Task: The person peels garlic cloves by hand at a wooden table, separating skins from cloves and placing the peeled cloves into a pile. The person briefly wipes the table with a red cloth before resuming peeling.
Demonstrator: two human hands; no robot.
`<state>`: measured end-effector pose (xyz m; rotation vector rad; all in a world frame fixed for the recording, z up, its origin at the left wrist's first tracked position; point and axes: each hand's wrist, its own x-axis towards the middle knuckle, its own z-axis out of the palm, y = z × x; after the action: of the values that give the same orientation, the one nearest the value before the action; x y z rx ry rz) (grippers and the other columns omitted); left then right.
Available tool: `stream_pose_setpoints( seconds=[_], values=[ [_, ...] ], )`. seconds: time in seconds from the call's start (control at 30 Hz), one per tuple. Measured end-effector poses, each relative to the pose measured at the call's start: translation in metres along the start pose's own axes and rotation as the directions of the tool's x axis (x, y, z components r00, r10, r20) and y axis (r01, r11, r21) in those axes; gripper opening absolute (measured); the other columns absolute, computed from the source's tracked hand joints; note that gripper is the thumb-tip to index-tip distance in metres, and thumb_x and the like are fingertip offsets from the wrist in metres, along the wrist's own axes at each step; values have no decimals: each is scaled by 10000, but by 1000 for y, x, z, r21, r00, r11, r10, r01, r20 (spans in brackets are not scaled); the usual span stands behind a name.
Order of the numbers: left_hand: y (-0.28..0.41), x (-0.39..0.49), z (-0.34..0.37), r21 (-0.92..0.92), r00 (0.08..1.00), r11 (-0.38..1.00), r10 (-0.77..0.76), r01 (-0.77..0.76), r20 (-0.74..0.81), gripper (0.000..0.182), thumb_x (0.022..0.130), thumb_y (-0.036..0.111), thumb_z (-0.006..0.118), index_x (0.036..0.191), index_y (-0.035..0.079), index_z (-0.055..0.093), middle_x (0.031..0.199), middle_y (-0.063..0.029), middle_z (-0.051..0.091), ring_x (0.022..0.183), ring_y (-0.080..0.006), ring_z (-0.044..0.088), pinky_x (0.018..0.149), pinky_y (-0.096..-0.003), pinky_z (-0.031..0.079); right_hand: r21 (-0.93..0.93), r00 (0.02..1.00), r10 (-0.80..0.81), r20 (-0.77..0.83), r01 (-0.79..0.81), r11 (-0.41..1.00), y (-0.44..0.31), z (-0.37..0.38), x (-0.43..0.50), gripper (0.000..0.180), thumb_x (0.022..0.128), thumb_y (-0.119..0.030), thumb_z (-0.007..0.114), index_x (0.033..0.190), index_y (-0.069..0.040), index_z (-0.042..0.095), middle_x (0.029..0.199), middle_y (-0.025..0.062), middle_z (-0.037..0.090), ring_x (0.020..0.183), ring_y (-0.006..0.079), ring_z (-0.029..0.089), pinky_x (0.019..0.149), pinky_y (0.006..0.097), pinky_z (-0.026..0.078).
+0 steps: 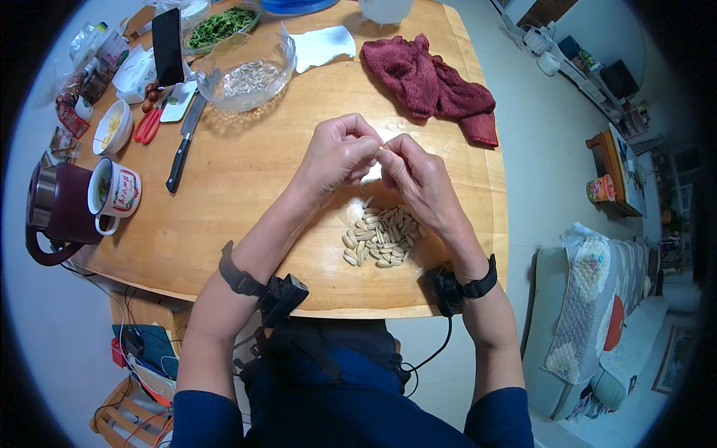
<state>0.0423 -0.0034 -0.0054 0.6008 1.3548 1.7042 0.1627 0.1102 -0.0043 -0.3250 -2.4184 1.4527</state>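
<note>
My left hand [343, 150] and my right hand [411, 171] meet at the fingertips above the wooden table [246, 162]. A small pale thing, seemingly a seed, shows between the pinched fingers; most of it is hidden. Just below the hands lies a loose pile of pale unshelled seeds [386, 235], like sunflower seeds, with one seed a little apart at its top. Farther off, up and to the left, a clear glass bowl [246, 73] holds many striped seeds or shells. Each forearm wears a black strap with a small black device.
At the left are a kitchen knife [182, 154], red-handled scissors [148, 124], an enamel mug [123, 190], a dark kettle [70, 201] and a white bowl [113, 127]. A phone [168, 47] stands upright near the glass bowl. A dark red cloth [428, 84] and a white paper [324, 46] lie beyond the hands.
</note>
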Motion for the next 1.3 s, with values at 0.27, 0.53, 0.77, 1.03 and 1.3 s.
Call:
stream_pose_setpoints(
  seconds=[0.27, 0.53, 0.77, 1.03, 1.3],
  values=[
    [-4, -2, 6, -158, 997, 985, -69, 62, -38, 43, 814, 17, 526, 853, 6, 540, 657, -44, 548, 440, -39, 412, 370, -171, 299, -132, 992, -98, -74, 88, 987, 0, 5, -1, 215, 981, -185, 428, 888, 5, 461, 653, 224, 542, 615, 398, 557, 548, 399, 429],
    [-8, -4, 13, -193, 996, 978, -88, 80, -33, 62, 830, -1, 514, 888, 10, 535, 687, -72, 575, 458, -44, 442, 370, -163, 322, -176, 987, -65, -146, 39, 984, 2, 0, 0, 266, 981, -204, 432, 820, 8, 432, 630, 243, 513, 609, 417, 546, 531, 432, 410],
    [-9, -2, 14, -31, 999, 999, 39, -39, 21, 67, 839, 37, 604, 872, -4, 562, 688, -48, 602, 498, -52, 519, 391, -170, 390, -54, 985, 16, -173, -26, 998, 6, -2, 3, 295, 969, -230, 468, 818, 24, 484, 658, 213, 560, 597, 346, 583, 557, 385, 442],
    [-8, 5, -2, 82, 983, 987, 150, -141, -110, 84, 845, 95, 662, 866, 22, 626, 715, 9, 609, 578, -13, 499, 481, -156, 368, -52, 980, 78, -183, -89, 995, 18, -4, 1, 298, 958, -241, 487, 821, 23, 502, 663, 199, 559, 593, 320, 565, 581, 375, 445],
    [51, 14, -111, 640, 548, 708, 676, -298, -492, 164, 838, 101, 667, 984, 34, 702, 779, -17, 679, 715, -54, 598, 645, -189, 463, 20, 967, 85, -239, -83, 996, 23, -10, 8, 358, 980, -283, 461, 773, 9, 472, 606, 130, 509, 542, 175, 483, 543, 332, 407]
  ],
)
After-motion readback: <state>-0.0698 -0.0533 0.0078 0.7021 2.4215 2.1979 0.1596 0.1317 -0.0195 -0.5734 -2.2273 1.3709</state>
